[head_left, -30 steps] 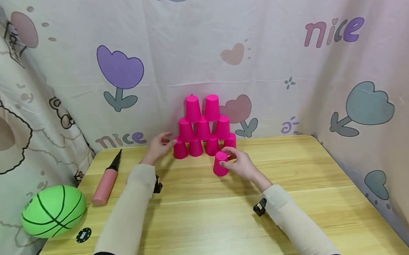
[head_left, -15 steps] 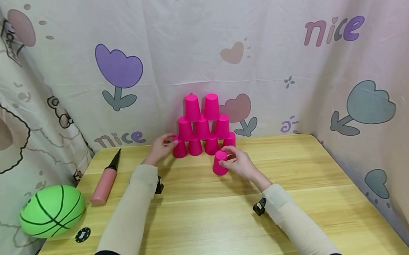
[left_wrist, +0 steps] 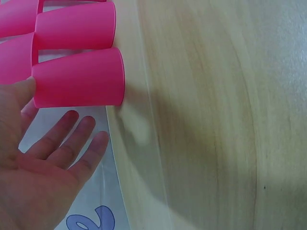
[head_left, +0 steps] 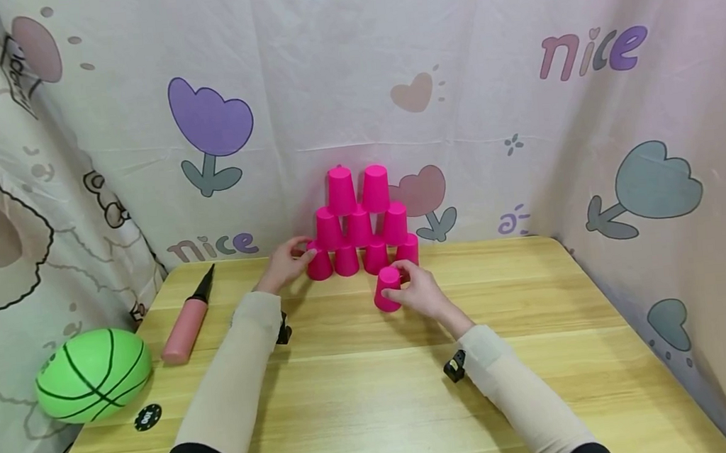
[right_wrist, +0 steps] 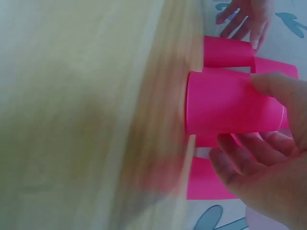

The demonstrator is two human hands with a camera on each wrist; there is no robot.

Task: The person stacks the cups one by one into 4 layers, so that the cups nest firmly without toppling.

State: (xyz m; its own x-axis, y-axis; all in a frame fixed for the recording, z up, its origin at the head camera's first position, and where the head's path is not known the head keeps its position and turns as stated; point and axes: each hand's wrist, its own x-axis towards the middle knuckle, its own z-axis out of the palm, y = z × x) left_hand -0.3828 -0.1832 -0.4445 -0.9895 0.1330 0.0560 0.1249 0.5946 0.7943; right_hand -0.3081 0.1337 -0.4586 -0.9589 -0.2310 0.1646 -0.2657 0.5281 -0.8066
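Observation:
Pink cups stand upside down as a stepped stack (head_left: 359,228) at the back of the table: several in the bottom row, three above, two on top. My left hand (head_left: 285,264) is at the stack's left end, its thumb and index finger at the top of the bottom-left cup (left_wrist: 81,79); the other fingers extend loosely below it. With thumb and fingers on opposite sides, my right hand (head_left: 422,289) holds a separate pink cup (right_wrist: 230,103), upside down, in front of the stack. This cup partly hides the stack in the right wrist view.
On the wooden table (head_left: 364,397), a pink hand pump (head_left: 185,331) with a black nozzle lies at the left. Near it are a green ball (head_left: 93,376) with black lines and a black chip (head_left: 148,417). A printed curtain (head_left: 326,80) hangs right behind the stack.
My right hand has shifted slightly left with its cup. My left hand has moved a little right, closer against the bottom-left cup. The stack stays as it was.

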